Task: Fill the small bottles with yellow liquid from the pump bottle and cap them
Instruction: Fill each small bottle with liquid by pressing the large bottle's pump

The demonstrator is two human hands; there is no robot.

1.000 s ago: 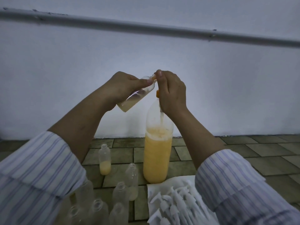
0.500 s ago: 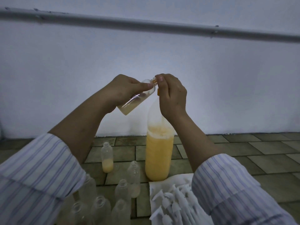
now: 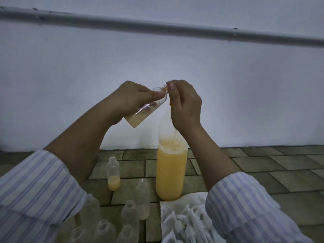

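Tiled floor (image 3: 280,165), white wall behind. Filling step: left hand (image 3: 129,99) grips tilted small bottle (image 3: 145,109), right hand (image 3: 184,106) fingers curled on pump bottle (image 3: 171,169) head. Next: keep mouth at spout, pump.

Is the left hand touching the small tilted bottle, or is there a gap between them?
Touching. The head view shows the left hand wrapped around the small tilted bottle, with the thumb pressed flat against its shoulder near the neck.
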